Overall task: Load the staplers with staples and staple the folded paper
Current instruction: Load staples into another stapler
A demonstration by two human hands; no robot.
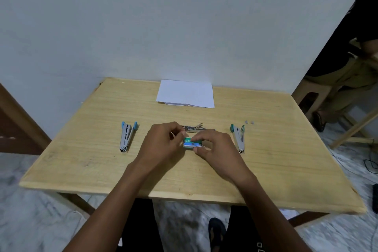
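staple box (192, 143) between both hands | left hand (163, 145) pinches its left end | right hand (214, 147) grips its right side | staplers (127, 136) lie apart on table (102, 159)

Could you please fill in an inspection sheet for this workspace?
Surface: wooden table.
Job's things: blue stapler left, green stapler right, both open; third stapler partly hidden behind the hands; folded paper at far edge.
Clutter: two small grey bits beside the green stapler.
Grippers: left hand and right hand both pinch the staple box.
Cables: black cable on the floor, right.
Surroundings: white wall; seated person at right.
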